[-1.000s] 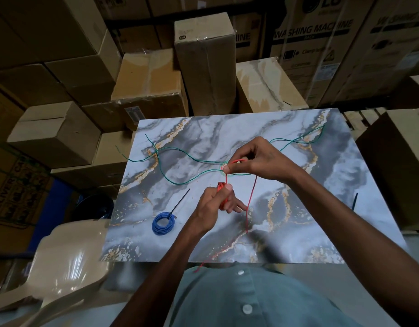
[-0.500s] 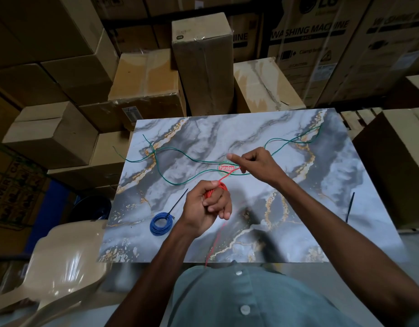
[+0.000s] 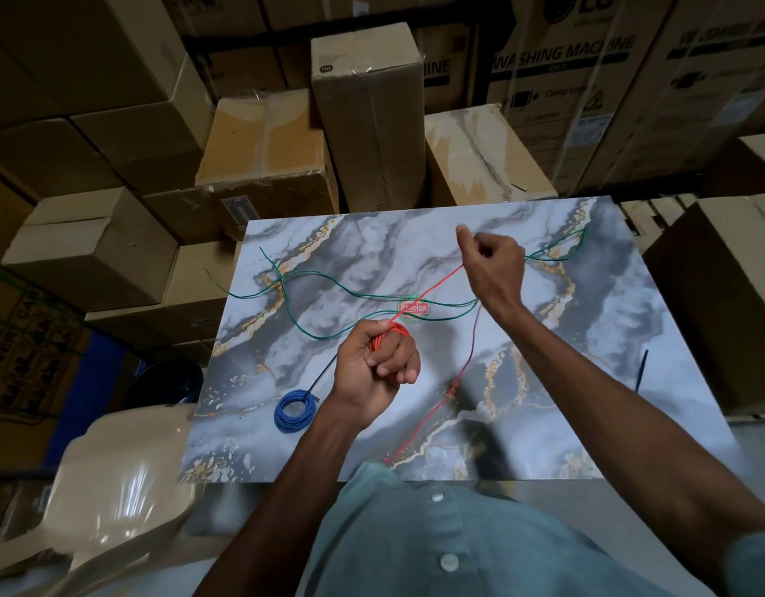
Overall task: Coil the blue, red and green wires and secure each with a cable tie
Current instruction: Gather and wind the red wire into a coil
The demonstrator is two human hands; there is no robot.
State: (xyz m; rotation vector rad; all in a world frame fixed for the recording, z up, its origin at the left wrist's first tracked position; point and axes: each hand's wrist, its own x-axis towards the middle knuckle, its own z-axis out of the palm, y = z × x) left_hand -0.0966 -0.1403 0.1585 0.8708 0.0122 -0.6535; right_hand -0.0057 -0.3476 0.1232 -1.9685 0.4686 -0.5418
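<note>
One wire looks finished: the thin blue plastic-coated wire (image 3: 295, 410) lies as a small tight ring near the table's left front, with a slim black cable tie (image 3: 323, 372) sticking out from it toward the back. I judge the red one roughly in the middle of its coiling. My left hand (image 3: 374, 372) is curled round a bunch of glossy red wire (image 3: 393, 331) loops held above the marbled grey, white and gold tabletop (image 3: 630, 316), and a straight run of the same wire climbs to my right hand (image 3: 492, 269), whose fingers are folded into a fist that pinches it, raised over the far side of the table. From there the slack falls back down across the top and over the front edge toward my shirt, so a good length is left to wind. The thin green wire (image 3: 329, 290) is untouched, sprawled in loose waves across the far half. A second black cable tie (image 3: 641, 370) waits near the right edge; I see no third.
</note>
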